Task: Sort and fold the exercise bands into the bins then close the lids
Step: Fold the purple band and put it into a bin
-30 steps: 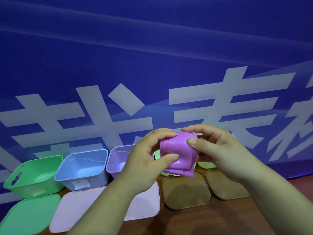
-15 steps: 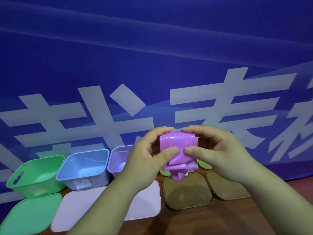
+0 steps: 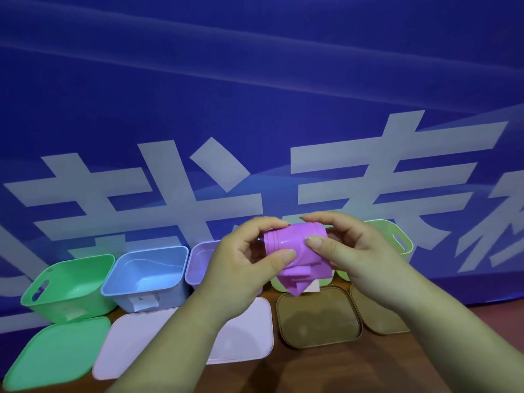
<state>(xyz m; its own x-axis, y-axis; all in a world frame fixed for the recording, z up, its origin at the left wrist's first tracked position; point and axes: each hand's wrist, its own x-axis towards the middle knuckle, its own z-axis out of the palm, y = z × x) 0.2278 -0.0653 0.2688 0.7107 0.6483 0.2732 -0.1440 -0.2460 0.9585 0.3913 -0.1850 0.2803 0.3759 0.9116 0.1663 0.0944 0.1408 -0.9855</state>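
Both hands hold the folded purple band (image 3: 292,251) in the air in front of the bins. The left hand (image 3: 243,259) pinches its left edge between thumb and forefinger, and the right hand (image 3: 348,251) pinches its top and front. A loose tail hangs below. The hands hide most of the lilac bin (image 3: 198,259) and the pale green bin (image 3: 397,239). The forearms cover parts of the pink lid (image 3: 130,341) and the brown lid (image 3: 377,319).

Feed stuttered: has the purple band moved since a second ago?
No. The purple band stays between the left hand and right hand, above the left brown lid's far edge; only a loose end now droops toward it.
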